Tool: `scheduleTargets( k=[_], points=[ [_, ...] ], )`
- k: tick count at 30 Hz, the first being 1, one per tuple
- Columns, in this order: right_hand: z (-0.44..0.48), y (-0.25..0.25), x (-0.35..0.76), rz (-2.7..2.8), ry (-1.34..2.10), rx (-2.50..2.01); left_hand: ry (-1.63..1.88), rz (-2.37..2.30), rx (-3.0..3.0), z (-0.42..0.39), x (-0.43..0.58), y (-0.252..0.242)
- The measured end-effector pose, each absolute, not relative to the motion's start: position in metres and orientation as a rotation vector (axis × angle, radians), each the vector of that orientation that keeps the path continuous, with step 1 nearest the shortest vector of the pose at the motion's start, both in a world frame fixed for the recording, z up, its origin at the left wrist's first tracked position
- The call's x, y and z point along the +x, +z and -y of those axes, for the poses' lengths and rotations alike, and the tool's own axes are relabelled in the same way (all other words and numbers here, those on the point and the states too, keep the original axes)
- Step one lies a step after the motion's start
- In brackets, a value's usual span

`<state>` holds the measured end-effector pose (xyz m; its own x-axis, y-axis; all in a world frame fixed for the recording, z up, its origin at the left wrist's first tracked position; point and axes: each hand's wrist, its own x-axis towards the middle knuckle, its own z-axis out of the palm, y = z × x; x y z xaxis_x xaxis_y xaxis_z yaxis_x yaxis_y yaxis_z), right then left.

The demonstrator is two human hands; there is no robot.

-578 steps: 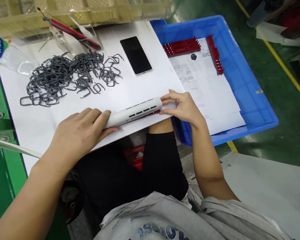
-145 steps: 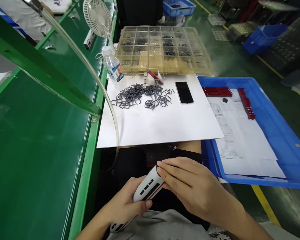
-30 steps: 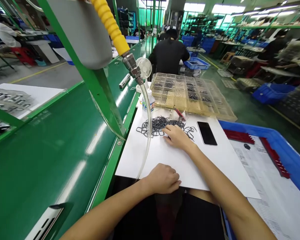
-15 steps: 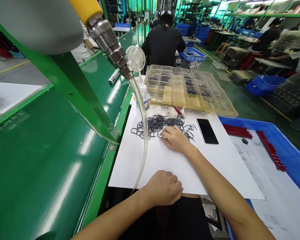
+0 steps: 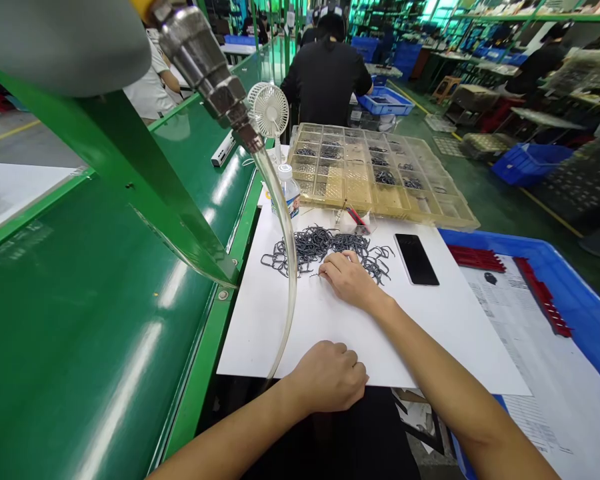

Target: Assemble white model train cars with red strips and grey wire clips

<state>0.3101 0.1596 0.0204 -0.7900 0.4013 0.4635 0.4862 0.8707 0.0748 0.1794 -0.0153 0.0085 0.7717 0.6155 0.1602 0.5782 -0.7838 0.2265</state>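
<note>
Grey wire clips heaped across white board's far part, long axis left-right. Right hand nearer: palm down, fingertips on heap's near edge, grip indiscernible. Left hand fisted at board's near edge.

The single camera sits on the person's head, looking forward and down at the flat white surface close below, with the left hand nearest the lens. The long green conveyor belt runs along the left; the factory hall recedes at the top.
</note>
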Motion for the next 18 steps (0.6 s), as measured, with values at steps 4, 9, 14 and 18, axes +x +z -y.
scheduleTargets(
  k=[4, 9, 14, 18],
  points=[
    [-0.161, 0.0204, 0.3113, 2.594, -0.218, -0.613, 0.358, -0.942, 2.808, 0.0154, 0.1795, 0.0078],
    [-0.1586, 0.0204, 0.3098, 2.553, -0.205, -0.564, 0.37, -0.941, 2.811, 0.0151, 0.1793, 0.0081],
    [-0.1555, 0.0203, 0.3076, 2.623, -0.218, -0.563, 0.371, -0.935, 2.814, 0.0145, 0.1789, 0.0088],
    [-0.1564, 0.0256, 0.3124, 2.577, -0.178, -0.493, 0.379, -0.938, 2.822, 0.0155, 0.1791, 0.0075]
  ],
)
